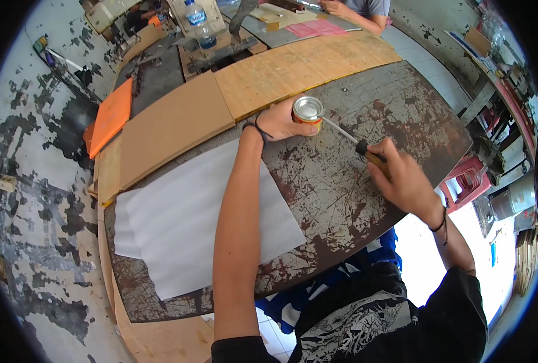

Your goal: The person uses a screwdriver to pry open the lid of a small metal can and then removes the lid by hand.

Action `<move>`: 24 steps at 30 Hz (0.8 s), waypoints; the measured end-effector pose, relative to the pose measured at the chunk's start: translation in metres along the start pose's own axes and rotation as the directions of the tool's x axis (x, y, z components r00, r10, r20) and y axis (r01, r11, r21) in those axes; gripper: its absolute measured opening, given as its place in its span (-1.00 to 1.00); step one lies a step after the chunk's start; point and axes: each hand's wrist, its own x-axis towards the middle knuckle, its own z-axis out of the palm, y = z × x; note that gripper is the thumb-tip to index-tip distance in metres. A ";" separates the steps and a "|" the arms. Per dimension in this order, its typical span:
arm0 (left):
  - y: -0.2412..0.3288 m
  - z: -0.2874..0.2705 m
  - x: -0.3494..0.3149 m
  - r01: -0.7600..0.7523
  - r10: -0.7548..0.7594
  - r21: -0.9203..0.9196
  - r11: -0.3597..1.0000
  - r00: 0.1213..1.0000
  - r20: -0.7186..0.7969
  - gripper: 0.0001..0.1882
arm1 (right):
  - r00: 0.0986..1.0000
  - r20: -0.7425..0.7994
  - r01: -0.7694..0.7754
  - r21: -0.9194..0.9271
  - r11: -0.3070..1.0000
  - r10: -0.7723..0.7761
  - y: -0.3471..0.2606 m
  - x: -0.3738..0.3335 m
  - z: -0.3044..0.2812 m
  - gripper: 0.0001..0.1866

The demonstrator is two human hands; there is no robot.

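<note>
Counter (426, 103): dark, scratched, paint worn through; far side bounded by boards, near edge curving just in front of the person's body. Widest stretch of exposed surface runs right of the tin and down toward the near edge, giving the right arm its room.

Plywood board (305, 66) along the far side, yellowish strip on its near edge. White paper sheets (178, 227) on the left, overlapping, fanned at their left side, within the near edge; left forearm (236, 242) passes above them. Brown cardboard sheet (172, 130) beyond the paper; orange panel (112, 117) past its left end. Red plastic seat (471, 178) off the counter's right side.

Containers: clear plastic water bottle (199, 27), blue cap, upright at the back; fill level hard to read. Small round tin (308, 109), silvery lid on top, contents hidden.

Right hand (402, 178): fingers clamped on the handle of a screwdriver (344, 131), shaft slanting up-left, tip at the tin's right rim; cannot tell whether it sits under the lid. Left hand (277, 119): fingers wrapped around the tin's left side, thumb across its front, some fingers out of sight behind. Tin upright, near the plywood's near edge.
</note>
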 end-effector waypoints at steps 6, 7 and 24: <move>0.013 0.004 0.001 0.053 -0.052 -0.039 0.998 0.998 0.028 -0.24 | 0.998 0.020 -0.057 -0.039 0.998 0.058 -0.003 0.014 -0.038 -0.74; 0.011 0.004 0.000 0.063 -0.063 -0.006 0.998 0.998 0.006 -0.25 | 0.999 0.023 -0.035 -0.041 0.999 0.036 -0.004 0.015 -0.038 -0.75; 0.010 0.013 0.002 -0.003 0.020 0.196 0.981 0.996 -0.088 -0.46 | 0.984 0.172 0.079 -0.204 0.976 -0.044 -0.056 0.046 -0.069 -0.83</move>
